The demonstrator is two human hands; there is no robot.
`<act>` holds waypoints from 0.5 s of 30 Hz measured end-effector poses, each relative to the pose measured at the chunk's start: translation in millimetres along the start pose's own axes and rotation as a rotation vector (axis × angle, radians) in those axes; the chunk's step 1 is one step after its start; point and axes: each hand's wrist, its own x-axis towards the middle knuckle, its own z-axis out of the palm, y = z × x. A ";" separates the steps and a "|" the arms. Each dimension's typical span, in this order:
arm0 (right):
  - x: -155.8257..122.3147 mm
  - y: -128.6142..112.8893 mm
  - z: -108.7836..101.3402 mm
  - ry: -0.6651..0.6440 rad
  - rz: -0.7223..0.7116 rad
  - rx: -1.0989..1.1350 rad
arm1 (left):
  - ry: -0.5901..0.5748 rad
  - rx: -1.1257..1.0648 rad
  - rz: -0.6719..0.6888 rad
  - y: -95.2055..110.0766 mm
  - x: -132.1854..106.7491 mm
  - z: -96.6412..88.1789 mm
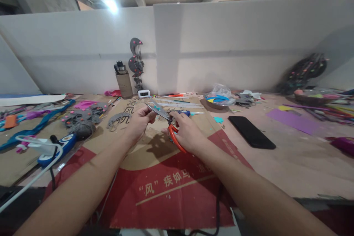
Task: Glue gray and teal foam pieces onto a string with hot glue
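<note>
Cardboard lies on the bench, the scissors above it in the right hand. A phone lies right of the cardboard; at far left-centre stands a bottle, a clock just right of it, a bowl farther right.

Pale characters on the red near part of the flat red-and-tan cardboard sheet read “风” 疾如马, the line's end partly hidden. Toward the sheet's far left, large dark characters are partly covered; one looks like 风. Smaller pale print near its right edge is illegible.
</note>
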 end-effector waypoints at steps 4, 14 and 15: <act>3.3 -2.6 -0.7 -0.029 -0.002 0.112 | -0.003 -0.074 -0.033 1.1 -0.9 1.6; 6.3 5.4 1.1 0.062 0.114 0.521 | 0.021 -0.097 -0.042 3.7 -1.7 5.6; 6.9 5.4 1.9 0.082 0.127 0.595 | 0.029 -0.045 0.003 3.1 -2.1 5.7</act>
